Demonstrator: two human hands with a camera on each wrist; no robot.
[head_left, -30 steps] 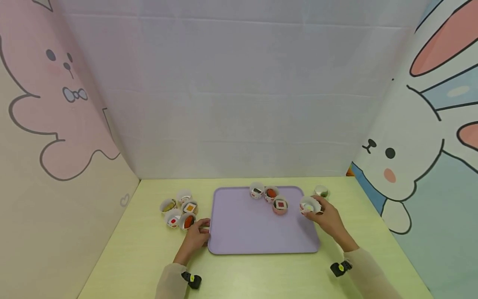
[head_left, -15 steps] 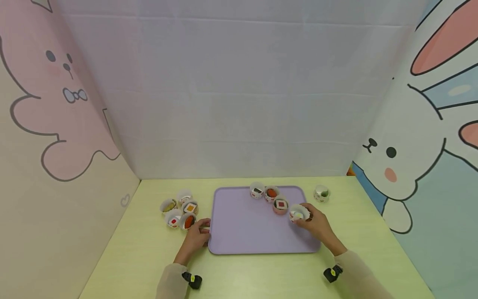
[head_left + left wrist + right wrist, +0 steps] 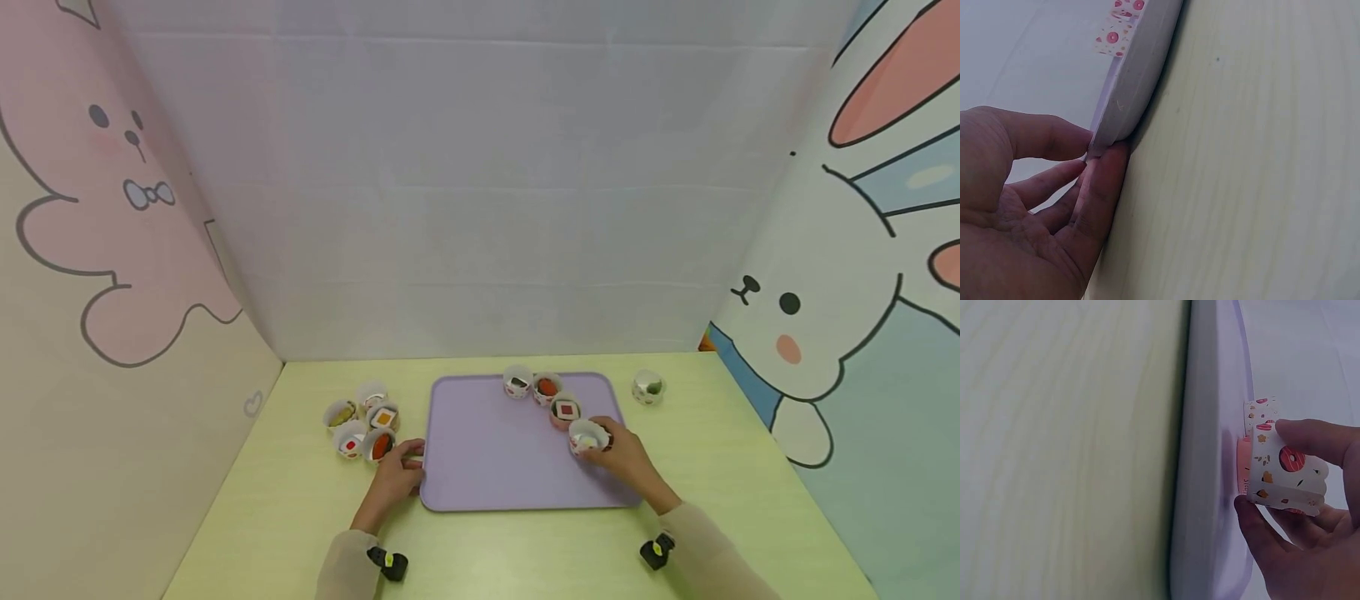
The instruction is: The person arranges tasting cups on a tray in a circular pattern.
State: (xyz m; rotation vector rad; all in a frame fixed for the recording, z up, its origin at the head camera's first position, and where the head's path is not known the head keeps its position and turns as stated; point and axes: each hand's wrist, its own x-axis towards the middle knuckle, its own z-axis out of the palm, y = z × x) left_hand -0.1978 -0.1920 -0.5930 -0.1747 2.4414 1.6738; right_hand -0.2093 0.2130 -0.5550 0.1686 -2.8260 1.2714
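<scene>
A paper baking cup [image 3: 579,447], white with a doughnut print, is in my right hand [image 3: 628,460], pinched between thumb and fingers. It is over the lilac tray [image 3: 495,467], just in front of a pink cup [image 3: 565,414] with a red-and-white square piece inside. Whether the held cup [image 3: 1288,467] touches the tray I cannot tell. Behind the pink cup, a cup with an orange-red piece [image 3: 547,388] and one with a dark piece [image 3: 517,385] continue the line. My left hand [image 3: 392,483] grips the tray's left edge, thumb above the rim [image 3: 1141,75] and fingers beneath.
Left of the tray, several cups with small food-like pieces cluster together, among them an orange-red one [image 3: 378,447]. A single cup with a green piece [image 3: 648,388] stands right of the tray. A white cloth wall [image 3: 487,250] closes off the table's back.
My right hand has carried the doughnut-print cup left and forward-down toward me, from the tray's right edge to beside the pink cup. The left hand stays at the tray's edge.
</scene>
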